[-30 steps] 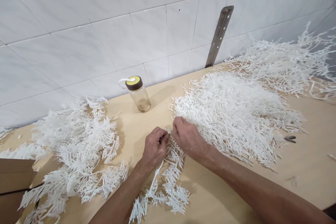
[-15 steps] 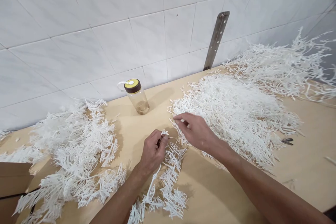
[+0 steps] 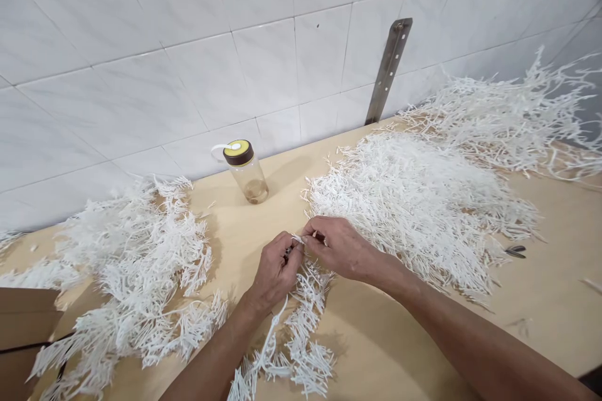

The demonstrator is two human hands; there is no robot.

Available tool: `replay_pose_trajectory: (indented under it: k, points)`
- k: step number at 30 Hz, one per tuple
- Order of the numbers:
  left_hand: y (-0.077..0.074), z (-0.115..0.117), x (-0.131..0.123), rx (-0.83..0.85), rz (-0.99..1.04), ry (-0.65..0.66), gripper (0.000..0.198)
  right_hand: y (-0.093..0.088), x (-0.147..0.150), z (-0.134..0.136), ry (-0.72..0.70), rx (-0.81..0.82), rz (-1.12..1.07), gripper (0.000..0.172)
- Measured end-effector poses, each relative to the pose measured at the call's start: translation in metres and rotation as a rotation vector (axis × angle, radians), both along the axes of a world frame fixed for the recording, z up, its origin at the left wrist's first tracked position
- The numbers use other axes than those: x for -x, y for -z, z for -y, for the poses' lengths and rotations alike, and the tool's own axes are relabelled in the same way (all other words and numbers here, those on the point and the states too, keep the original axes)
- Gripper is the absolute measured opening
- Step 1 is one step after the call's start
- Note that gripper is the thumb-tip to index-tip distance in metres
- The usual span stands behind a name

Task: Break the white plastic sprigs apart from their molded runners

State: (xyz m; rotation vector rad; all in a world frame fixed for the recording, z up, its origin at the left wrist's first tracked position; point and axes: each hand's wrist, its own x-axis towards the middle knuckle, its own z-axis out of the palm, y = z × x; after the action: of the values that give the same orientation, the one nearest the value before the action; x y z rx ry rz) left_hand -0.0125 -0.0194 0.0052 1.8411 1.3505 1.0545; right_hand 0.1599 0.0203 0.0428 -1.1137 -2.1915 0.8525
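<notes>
While I watch remotely, the left hand [image 3: 277,269] clamps its fingers on a small white branched plastic sprig [image 3: 297,239], mid-surface [image 3: 385,351]; the right hand [image 3: 342,249] appears to pinch its tip, fingers together. I judge this piece unfinished, the loose white plastic heap [image 3: 404,200] at right untreated, the tufted white plastic heap [image 3: 145,276] at left perhaps done.

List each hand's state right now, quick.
Left hand: closed, holding a white sprig.
Right hand: grip at the sprig's upper end; whether it is closed on anything cannot be told.
</notes>
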Motion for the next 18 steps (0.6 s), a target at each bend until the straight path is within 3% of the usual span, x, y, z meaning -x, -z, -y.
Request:
replay_pose_trajectory:
  k: [6, 9, 14, 18]
  points:
    - [0.001, 0.0, 0.0, 0.012, 0.019, -0.001, 0.025, 0.0, -0.002, 0.0, -0.065, -0.011, 0.044, 0.014]
    - [0.001, 0.0, 0.001, 0.044, 0.035, 0.027, 0.027, 0.005, 0.0, 0.002, -0.02, 0.016, 0.079, 0.012]
    - [0.0, 0.0, 0.003, 0.096, 0.083, 0.041, 0.024, 0.015, 0.006, -0.003, 0.149, -0.148, 0.169, 0.015]
    - [-0.001, 0.0, 0.002, 0.107, 0.122, 0.015, 0.024, 0.008, -0.01, -0.015, 0.379, -0.235, 0.098, 0.013]
